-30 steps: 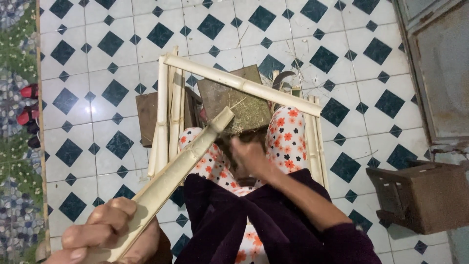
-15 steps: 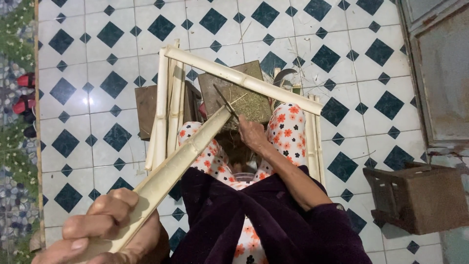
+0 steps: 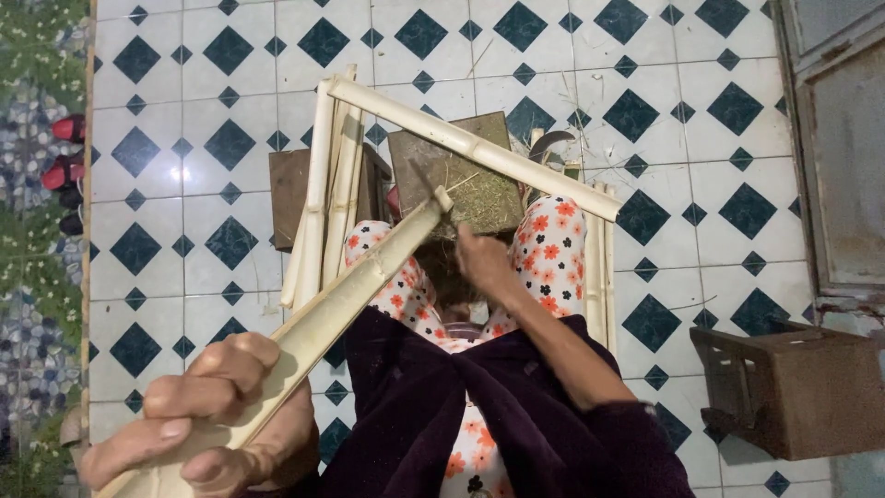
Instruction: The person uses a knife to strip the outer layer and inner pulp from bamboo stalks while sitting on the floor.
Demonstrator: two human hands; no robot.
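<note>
1. Since half a second ago, the right hand is sitting lower, nearer the knees, and the dark blade it carries is crossing the strip's far tip rather than angling above it.
2. Left hand is closing fully round the near end of a long pale split bamboo strip, fingers wrapped over the top, at the lower left of the view.
3. Strip is running diagonally up and right, its far tip resting at the near edge of a square brown wooden block strewn with fibres.
4. Right hand is clenching the handle of the blade; the handle itself is hidden in the fist.
5. Block is standing on the white floor tiled with dark blue diamonds, just beyond the knees in orange-flowered white trousers.
6. Another pale bamboo pole is lying slantwise across the block's far side; a bundle of upright pale bamboo strips is leaning at its left end.
7. Rusty brown metal box is sitting toward the floor's lower right corner.
</note>
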